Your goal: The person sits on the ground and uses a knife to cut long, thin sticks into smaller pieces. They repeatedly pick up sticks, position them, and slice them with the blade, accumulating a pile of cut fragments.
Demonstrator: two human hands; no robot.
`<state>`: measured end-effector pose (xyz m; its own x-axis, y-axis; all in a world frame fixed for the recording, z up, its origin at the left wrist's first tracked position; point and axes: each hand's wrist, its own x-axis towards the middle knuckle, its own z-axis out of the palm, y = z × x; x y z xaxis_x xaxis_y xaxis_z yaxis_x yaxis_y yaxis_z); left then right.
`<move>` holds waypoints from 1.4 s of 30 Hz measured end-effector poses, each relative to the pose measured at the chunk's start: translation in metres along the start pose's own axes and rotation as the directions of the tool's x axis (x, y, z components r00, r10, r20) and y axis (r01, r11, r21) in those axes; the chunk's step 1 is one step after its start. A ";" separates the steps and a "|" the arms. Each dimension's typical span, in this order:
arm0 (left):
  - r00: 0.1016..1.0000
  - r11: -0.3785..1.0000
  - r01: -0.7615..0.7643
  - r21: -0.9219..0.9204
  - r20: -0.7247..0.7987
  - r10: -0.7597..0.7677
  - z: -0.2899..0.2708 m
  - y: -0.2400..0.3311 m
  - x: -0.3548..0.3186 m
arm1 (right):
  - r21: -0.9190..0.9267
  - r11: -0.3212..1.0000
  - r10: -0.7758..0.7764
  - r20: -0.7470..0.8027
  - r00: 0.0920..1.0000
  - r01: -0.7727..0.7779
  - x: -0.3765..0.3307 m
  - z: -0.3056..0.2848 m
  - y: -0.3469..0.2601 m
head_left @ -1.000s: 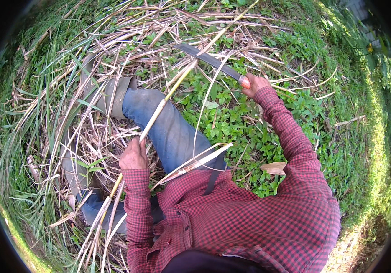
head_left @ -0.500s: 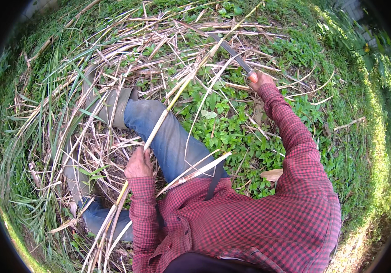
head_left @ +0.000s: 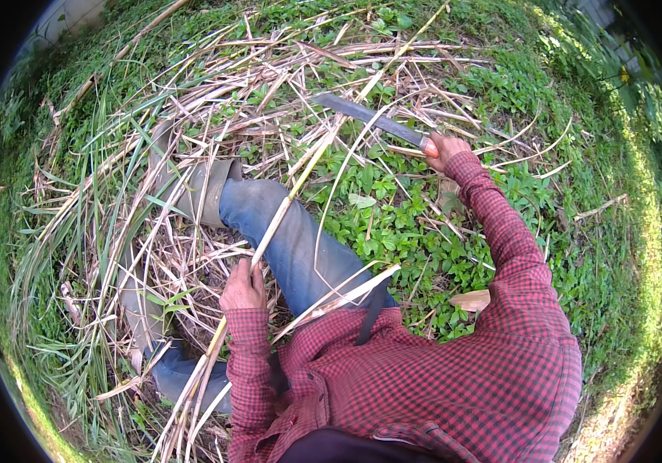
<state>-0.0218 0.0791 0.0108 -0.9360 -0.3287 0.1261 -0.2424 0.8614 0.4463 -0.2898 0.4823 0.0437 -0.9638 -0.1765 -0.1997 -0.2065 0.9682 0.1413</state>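
Note:
My left hand (head_left: pixel 244 286) is closed round a long, pale yellow cane stalk (head_left: pixel 294 190), which slants up and to the right across my thigh toward the far litter. Its lower end passes beneath my left forearm. In my right hand (head_left: pixel 448 148) is a machete (head_left: pixel 369 116), gripped by its orange handle. The wide grey blade points left and overlaps the stalk's upper part; whether it touches the stalk I cannot tell. A split dry leaf strip (head_left: pixel 350 292) lies over my lap.
Dry stalks and leaves (head_left: pixel 261 73) are strewn over the ground ahead. Long green blades (head_left: pixel 61 231) lean in at the left, beside my boots (head_left: pixel 203 189). Low leafy plants (head_left: pixel 400 224) grow between my thigh and right arm. A pale wall (head_left: pixel 57 19) shows at the far left.
The machete has swung from pointing up and left to pointing more flatly left, its blade now overlapping the stalk. My left hand keeps its hold on the stalk. The whole view has shifted slightly.

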 end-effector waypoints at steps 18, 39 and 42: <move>0.874 0.733 0.229 -0.640 0.467 0.136 0.028 -0.059 0.017 | 0.254 0.966 0.032 -0.304 0.952 0.049 0.010 0.091 -0.034; 0.978 0.989 0.000 0.145 -0.208 0.030 -0.053 -0.052 -0.008 | 0.741 0.671 0.266 -0.211 0.940 -0.024 0.001 0.098 -0.039; 0.995 0.993 0.102 0.062 0.004 -0.103 -0.039 -0.063 -0.014 | 0.423 0.903 0.184 -0.213 0.960 -0.079 -0.048 0.031 -0.103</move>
<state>0.0167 0.0144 0.0156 -0.9070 -0.4141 0.0764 -0.3523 0.8456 0.4011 -0.2173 0.3960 0.0087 -0.9988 -0.0291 0.0405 -0.0389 0.9630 -0.2665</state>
